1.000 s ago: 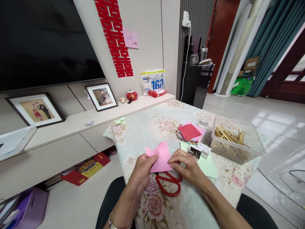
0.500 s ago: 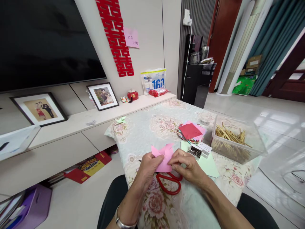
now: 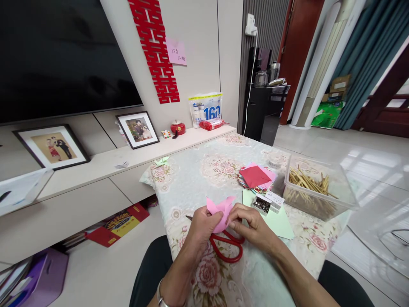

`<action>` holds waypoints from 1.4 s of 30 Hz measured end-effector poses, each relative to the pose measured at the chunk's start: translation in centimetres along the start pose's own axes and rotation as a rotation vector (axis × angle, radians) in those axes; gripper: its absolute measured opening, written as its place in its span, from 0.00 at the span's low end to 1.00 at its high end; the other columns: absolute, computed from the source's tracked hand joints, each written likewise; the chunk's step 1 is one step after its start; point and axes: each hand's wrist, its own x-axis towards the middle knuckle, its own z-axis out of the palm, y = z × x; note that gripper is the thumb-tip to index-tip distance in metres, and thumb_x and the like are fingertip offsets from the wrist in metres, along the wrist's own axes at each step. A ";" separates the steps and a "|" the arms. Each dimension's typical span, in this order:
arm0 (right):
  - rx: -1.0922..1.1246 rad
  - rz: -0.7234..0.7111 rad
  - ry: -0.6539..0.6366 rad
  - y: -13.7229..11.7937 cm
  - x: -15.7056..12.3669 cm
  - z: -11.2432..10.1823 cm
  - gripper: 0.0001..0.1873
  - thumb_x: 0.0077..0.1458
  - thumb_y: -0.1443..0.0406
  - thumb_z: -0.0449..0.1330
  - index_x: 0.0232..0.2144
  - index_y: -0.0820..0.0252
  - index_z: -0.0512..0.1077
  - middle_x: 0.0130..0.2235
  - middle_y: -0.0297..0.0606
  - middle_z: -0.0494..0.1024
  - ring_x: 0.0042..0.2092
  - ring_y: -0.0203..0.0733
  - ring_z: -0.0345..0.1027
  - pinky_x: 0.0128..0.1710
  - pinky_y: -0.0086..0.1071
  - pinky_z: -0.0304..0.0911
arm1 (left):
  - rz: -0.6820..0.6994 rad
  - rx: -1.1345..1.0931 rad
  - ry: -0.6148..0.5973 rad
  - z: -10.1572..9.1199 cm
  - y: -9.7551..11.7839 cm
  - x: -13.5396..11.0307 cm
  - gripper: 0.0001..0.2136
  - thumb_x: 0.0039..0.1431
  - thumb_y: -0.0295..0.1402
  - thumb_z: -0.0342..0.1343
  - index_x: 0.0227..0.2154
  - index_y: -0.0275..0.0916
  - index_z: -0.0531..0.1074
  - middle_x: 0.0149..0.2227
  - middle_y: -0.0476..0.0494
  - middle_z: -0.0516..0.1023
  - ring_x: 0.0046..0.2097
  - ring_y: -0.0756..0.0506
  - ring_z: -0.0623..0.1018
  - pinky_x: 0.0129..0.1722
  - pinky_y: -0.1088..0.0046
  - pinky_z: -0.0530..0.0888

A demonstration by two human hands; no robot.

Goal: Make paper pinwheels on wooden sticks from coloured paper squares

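Both my hands pinch a folded piece of pink paper [image 3: 220, 207] just above the floral tablecloth [image 3: 204, 170]. My left hand [image 3: 201, 226] grips its left side with fingers closed. On the right side, my right hand [image 3: 251, 224] has its thumb and fingers pressed on the paper. Red-handled scissors [image 3: 227, 248] lie on the cloth directly under my hands. A light green sheet [image 3: 278, 221] lies flat to the right of my right hand.
A stack of coloured paper squares [image 3: 255, 176], red on top, sits beyond my hands. A small open box of metal bits [image 3: 262, 204] is beside it. A clear plastic tub of wooden sticks [image 3: 315, 187] stands at the right. A low shelf with framed photos [image 3: 137, 129] runs along the left.
The pink paper has been folded smaller and gathered between my hands. Both hands have drawn closer together; the camera shifted slightly.
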 end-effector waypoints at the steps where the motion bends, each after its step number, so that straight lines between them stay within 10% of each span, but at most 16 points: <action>1: 0.005 0.032 0.006 0.0 0.0 0.1 0.08 0.60 0.64 0.60 0.30 0.60 0.77 0.30 0.37 0.72 0.33 0.38 0.64 0.33 0.31 0.58 | 0.009 0.028 0.006 0.1 -0.1 0.0 0.07 0.43 0.33 0.61 0.20 0.35 0.71 0.19 0.54 0.67 0.22 0.53 0.62 0.22 0.77 0.58; 12: 0.097 0.348 0.062 0.5 0.1 0.8 0.08 0.52 0.63 0.60 0.24 0.61 0.69 0.21 0.27 0.62 0.24 0.32 0.51 0.24 0.27 0.46 | 0.092 0.184 -0.020 0.4 -1.3 0.4 0.07 0.43 0.34 0.58 0.22 0.34 0.73 0.21 0.51 0.70 0.25 0.50 0.66 0.23 0.77 0.60; 42: -0.073 0.400 0.136 1.4 0.1 1.5 0.06 0.47 0.68 0.57 0.20 0.59 0.67 0.20 0.28 0.65 0.23 0.33 0.56 0.24 0.27 0.50 | 0.129 0.319 0.068 0.5 -1.5 0.5 0.04 0.43 0.31 0.60 0.22 0.35 0.76 0.19 0.50 0.73 0.24 0.48 0.70 0.24 0.75 0.62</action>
